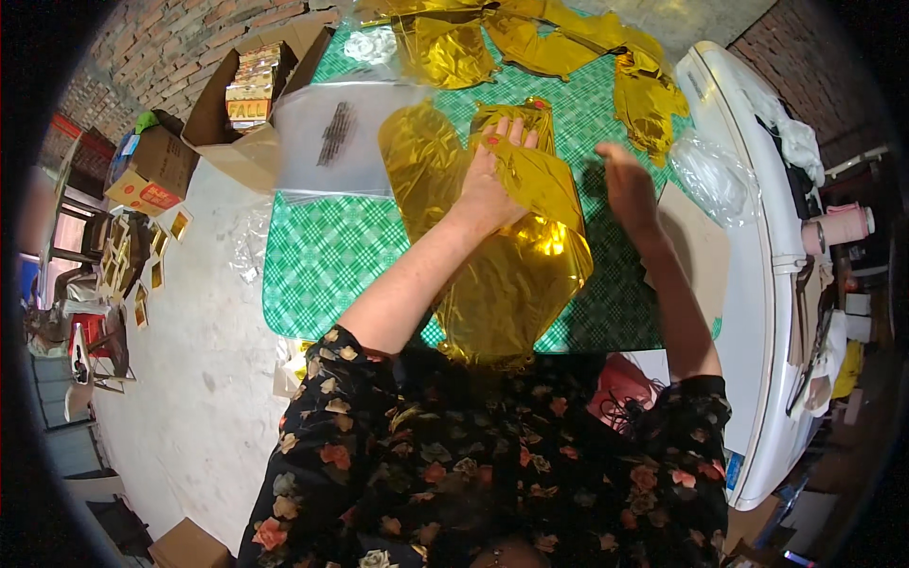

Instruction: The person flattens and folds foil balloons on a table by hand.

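Observation:
My left hand (497, 180) lies flat on a deflated gold foil balloon (511, 293), its fingers stretched toward the far side. The shiny foil spreads over the middle of the table, partly folded over, and reaches down to the near edge by my body. A small red mark shows on the foil near my fingertips. To the right of the foil, my right hand (627, 185) is held above the table, apart from the balloon. Dim light and blur make its fingers hard to read, and nothing can be made out in them.
More gold foil balloons (544, 47) lie along the far edge. A clear plastic bag (360, 142) with dark print is at left on the green checked tablecloth (331, 256). Beyond stands an open cardboard box (251, 151) of packets. A white appliance (762, 284) borders the right side.

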